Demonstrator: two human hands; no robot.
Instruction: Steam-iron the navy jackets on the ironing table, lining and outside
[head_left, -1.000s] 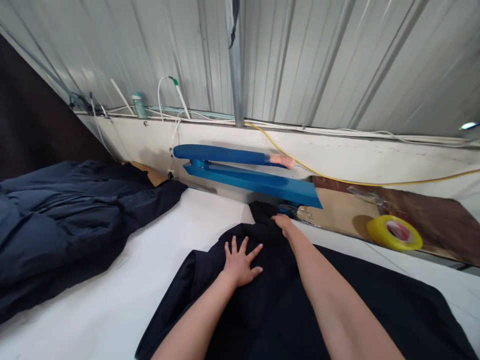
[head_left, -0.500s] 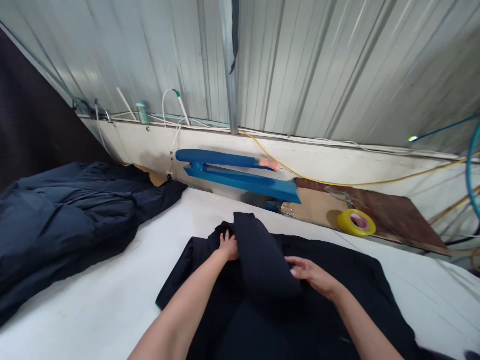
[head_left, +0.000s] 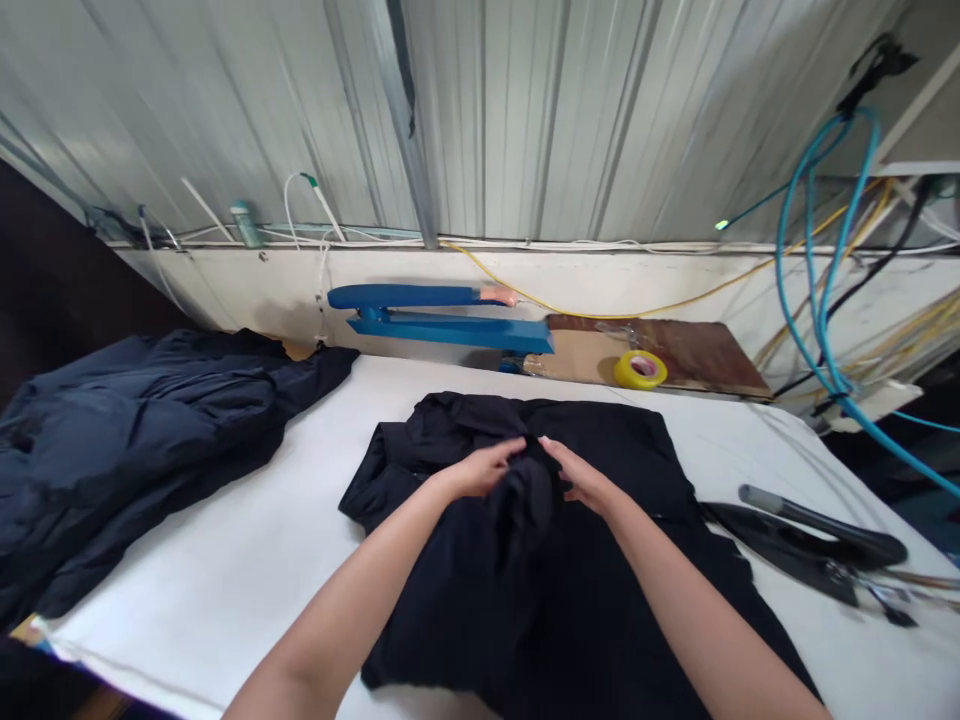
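Head view: a dark garment [head_left: 570, 580] is lying across the middle of a white table [head_left: 300, 520]. The left hand [head_left: 487, 470] and the right hand [head_left: 581, 475] are standing close but apart, their fingers clamping a bunched fold [head_left: 521, 505] between them; blur is hiding how firmly. If one grip were slackening or pulling harder than the other, the fold could slump or twist, setting creases in the cloth beneath. A drag rightward could also catch on the black iron [head_left: 787, 555], whose tip is pointing at the garment's edge; I cannot tell whether they are touching, nor whether it is hot. The cloth is looking matt, soft and nearly black, rumpling toward the wall, with smoother panels spreading to the right. Farther out, a second dark garment [head_left: 172, 430] is sprawling in wrinkles at the left, a blue padded arm [head_left: 450, 330] is running along the wall, a yellow tape roll [head_left: 625, 372] is lying beyond the table, and a blue hose [head_left: 881, 428] is looping at the right.
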